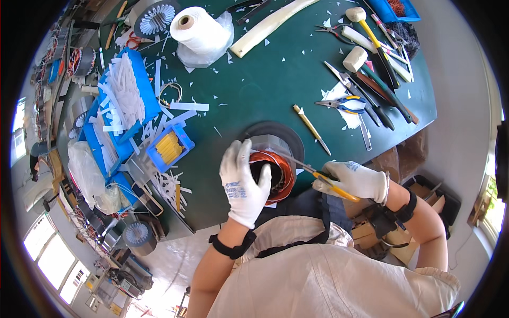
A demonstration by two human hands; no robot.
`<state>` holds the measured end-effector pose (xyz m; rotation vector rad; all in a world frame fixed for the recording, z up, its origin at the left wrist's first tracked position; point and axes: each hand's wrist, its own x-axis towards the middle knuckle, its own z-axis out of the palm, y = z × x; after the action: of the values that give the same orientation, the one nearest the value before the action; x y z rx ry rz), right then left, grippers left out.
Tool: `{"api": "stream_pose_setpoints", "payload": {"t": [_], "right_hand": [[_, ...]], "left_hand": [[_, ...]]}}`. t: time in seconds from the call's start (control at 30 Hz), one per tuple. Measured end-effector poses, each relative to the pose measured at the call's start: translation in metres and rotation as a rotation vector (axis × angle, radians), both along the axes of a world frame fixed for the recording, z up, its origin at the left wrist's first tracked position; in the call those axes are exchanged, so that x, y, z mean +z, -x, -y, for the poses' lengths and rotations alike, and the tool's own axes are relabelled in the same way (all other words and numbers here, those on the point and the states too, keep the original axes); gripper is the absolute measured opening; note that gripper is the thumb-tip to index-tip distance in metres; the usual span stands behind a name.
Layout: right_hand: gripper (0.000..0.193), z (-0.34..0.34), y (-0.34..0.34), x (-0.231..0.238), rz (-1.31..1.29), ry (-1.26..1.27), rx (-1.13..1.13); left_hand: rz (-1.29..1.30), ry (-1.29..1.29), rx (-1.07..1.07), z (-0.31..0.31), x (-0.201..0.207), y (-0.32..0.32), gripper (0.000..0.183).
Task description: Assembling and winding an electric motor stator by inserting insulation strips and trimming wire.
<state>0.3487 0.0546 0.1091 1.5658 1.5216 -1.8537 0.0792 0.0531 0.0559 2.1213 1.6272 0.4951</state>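
Left hand [245, 183], white glove, lies over the stator [271, 161] with fingers spread and curved on its top and near side, steadying it; grip loose, not a full clamp. Stator sits at the near edge of the green tabletop [265, 85], just in front of the torso, copper winding [283, 177] showing to the right of the left palm.

Right hand [352, 180], also gloved, is closed around a yellow-handled tool [323, 180]; the metal tip reaches left to the stator's rim, touching or just beside the winding, can't tell which. Tool lies between the two hands.

Beyond the right hand: a yellow-handled knife [312, 129] flat on the tabletop, then blue-handled pliers [342, 104] on a white scrap, farther out a mallet [356, 57] and a row of hand tools.

Left of the left hand: a small blue tray [170, 147] with yellow pieces, near it. Farther left, a bigger blue tray [140, 79] piled with white strips [124, 93]; loose strips are scattered around it.

Well beyond the left hand: a white thread cone [197, 29] on plastic wrap, and a long white tube [270, 24] to its right. White paper bits dot the tabletop.
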Motion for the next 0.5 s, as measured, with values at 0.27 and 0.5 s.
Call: {"api": "stream_pose_setpoints", "payload": {"t": [0.27, 0.5], "right_hand": [[0.060, -0.016, 0.013, 0.004, 0.131, -0.084, 0.185], [0.064, -0.003, 0.000, -0.008, 0.016, -0.037, -0.021]], "left_hand": [[0.034, -0.088, -0.125, -0.009, -0.019, 0.002, 0.054], [-0.106, -0.088, -0.148, -0.003, 0.001, -0.004, 0.052]]}}
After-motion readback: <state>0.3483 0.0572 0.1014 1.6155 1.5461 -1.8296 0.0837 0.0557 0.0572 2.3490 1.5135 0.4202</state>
